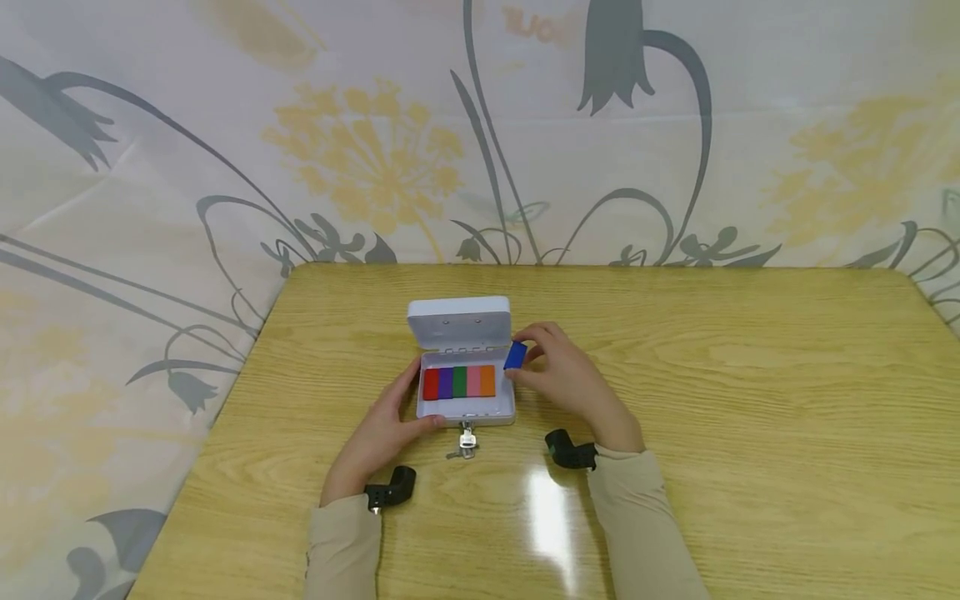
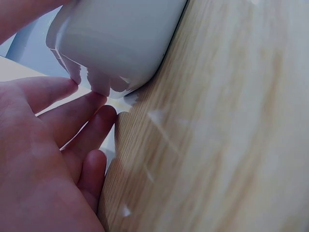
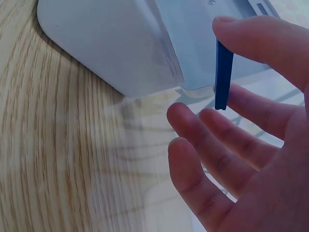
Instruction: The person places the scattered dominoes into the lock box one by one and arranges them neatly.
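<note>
An open white metal box (image 1: 467,410) with a hinged lid (image 1: 459,323) stands on the table. Inside it a row of thin coloured blocks (image 1: 460,382) lies side by side: red, purple, green, pink and orange. My left hand (image 1: 382,427) holds the box at its left side, thumb at the front corner; in the left wrist view its fingertips (image 2: 99,99) touch the glossy wall. Over the box's right edge, my right hand (image 1: 566,371) pinches a flat blue block (image 1: 515,355) between thumb and index finger. The right wrist view shows this blue block edge-on, the other fingers spread below.
Keys (image 1: 467,437) hang at the lock on the box's front. The wooden table (image 1: 765,417) reaches back to a flower-patterned cloth (image 1: 390,133). Each wrist carries a black camera mount, the right one (image 1: 568,452) close over the table.
</note>
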The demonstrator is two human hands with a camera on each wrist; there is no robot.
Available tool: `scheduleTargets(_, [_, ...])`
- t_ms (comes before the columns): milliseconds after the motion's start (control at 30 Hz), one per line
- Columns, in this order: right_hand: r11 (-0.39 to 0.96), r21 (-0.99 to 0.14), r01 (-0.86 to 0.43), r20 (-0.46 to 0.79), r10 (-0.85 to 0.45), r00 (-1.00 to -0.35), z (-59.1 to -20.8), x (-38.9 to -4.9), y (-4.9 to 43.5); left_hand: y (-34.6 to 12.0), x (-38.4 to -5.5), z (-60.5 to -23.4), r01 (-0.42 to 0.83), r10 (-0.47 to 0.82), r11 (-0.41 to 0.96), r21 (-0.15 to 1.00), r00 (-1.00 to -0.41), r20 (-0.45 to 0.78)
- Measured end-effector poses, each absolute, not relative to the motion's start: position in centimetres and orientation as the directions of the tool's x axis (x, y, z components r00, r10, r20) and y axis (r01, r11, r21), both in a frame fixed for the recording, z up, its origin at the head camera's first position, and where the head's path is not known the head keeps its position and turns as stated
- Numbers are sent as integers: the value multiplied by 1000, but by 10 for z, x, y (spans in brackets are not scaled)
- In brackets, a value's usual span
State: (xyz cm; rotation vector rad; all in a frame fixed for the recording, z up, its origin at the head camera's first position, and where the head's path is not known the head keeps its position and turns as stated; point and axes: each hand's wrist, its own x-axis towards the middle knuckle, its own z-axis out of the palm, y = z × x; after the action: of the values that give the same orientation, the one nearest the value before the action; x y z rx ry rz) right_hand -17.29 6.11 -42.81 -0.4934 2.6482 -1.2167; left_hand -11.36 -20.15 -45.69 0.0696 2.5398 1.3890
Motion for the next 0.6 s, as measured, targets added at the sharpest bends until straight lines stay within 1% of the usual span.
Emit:
scheduleTargets(300, [585,-766,-267,0,-416,-909,-426,-172,58,-202,-116,-455,-72,161,542,837,-969,-188])
scheduleTargets(600, [599,-733,-321,9,-464,-886,-429,-172,54,-202,-114,-455,-69,171,541,838,-967,-191])
